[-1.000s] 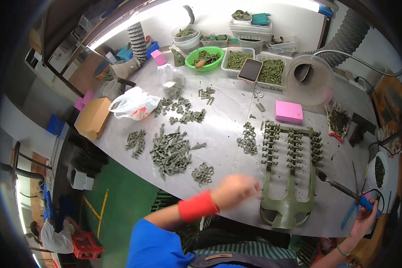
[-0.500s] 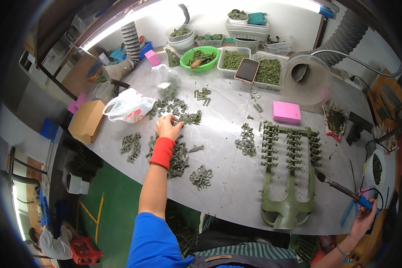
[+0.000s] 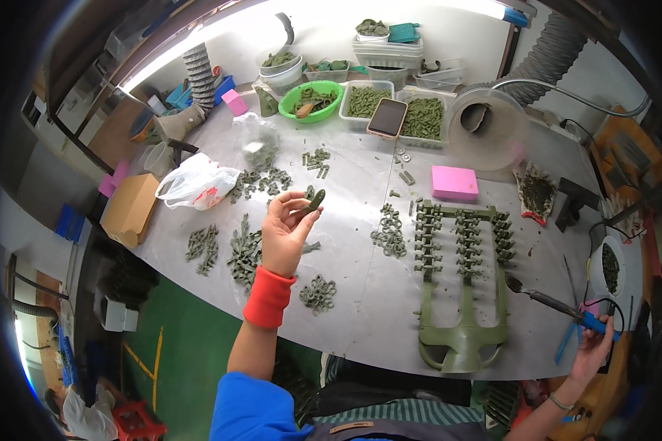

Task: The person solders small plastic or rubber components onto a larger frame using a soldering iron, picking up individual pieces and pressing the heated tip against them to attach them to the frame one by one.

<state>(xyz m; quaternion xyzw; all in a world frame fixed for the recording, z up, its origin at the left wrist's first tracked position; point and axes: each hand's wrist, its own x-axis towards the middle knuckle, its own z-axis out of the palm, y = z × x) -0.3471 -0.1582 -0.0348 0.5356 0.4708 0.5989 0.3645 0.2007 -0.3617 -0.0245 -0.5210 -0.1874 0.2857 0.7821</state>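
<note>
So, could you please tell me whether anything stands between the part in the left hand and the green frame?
A low pile of pieces lies on the table between the part and the frame; nothing taller shows there.

The olive-green part (image 3: 315, 200) in my left hand (image 3: 284, 234) looks like smooth plastic with a faint sheen. My red wristband (image 3: 268, 296) is soft-looking matt cloth. The three-pronged green frame (image 3: 460, 341) resembles smooth, low-gloss plastic; the grey tabletop (image 3: 357, 309) is smooth and shiny, the white carrier bag (image 3: 200, 181) crinkled glossy plastic film, and the box (image 3: 130, 209) matt brown cardboard.
</note>
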